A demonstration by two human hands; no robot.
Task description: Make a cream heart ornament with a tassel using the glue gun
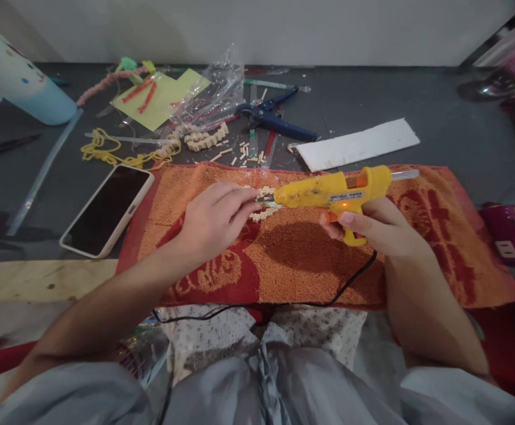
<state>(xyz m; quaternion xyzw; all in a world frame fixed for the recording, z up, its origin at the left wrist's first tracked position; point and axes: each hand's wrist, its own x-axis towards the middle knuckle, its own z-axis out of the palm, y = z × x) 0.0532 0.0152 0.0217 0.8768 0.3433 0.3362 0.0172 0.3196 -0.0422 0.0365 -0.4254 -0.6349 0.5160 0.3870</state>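
Note:
My right hand [372,227] is wrapped round the handle of a yellow hot glue gun [328,192], with a clear glue stick [405,175] poking out of its back end. Its nozzle points left and meets the fingertips of my left hand [217,215]. The left thumb and fingers are pinched at a small piece made of short pale wooden bits [263,216]; what exactly they grip is partly hidden by the fingers. Beneath both hands lies an orange and red towel [310,277]. An orange light glows on the gun's side.
A phone [107,211] lies left of the towel. Behind it are yellow string [107,150], loose wooden bits [246,154], blue cutting pliers [279,118], crumpled clear plastic [222,88] and a white strip [358,144]. The gun's black cord [350,283] runs along the towel's front edge.

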